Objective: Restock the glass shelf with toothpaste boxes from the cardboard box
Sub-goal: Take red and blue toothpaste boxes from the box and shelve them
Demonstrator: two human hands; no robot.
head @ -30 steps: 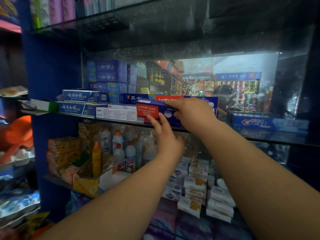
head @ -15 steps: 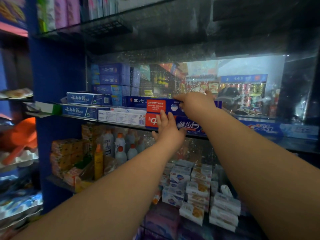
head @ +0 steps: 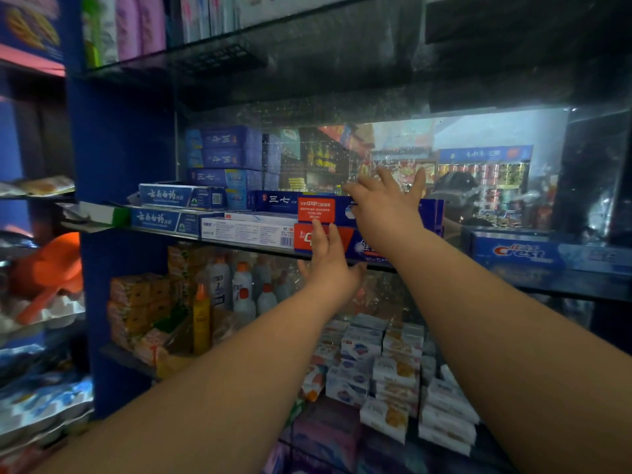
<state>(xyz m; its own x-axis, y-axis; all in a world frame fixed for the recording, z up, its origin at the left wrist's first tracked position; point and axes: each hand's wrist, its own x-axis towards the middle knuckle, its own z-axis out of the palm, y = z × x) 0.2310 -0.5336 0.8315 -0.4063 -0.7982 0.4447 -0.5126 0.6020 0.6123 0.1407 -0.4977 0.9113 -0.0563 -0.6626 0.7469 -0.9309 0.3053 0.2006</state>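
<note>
We see the glass shelf (head: 567, 282) carrying a red-and-blue toothpaste box (head: 308, 239), a white box (head: 246, 230) just left of it and a Crest box (head: 516, 253) well to its right.

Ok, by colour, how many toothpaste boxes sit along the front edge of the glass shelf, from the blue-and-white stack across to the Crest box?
Blue-and-white boxes: 2
White box: 1
Red-and-blue boxes: 2
Blue Crest box: 1
Total: 6
</note>
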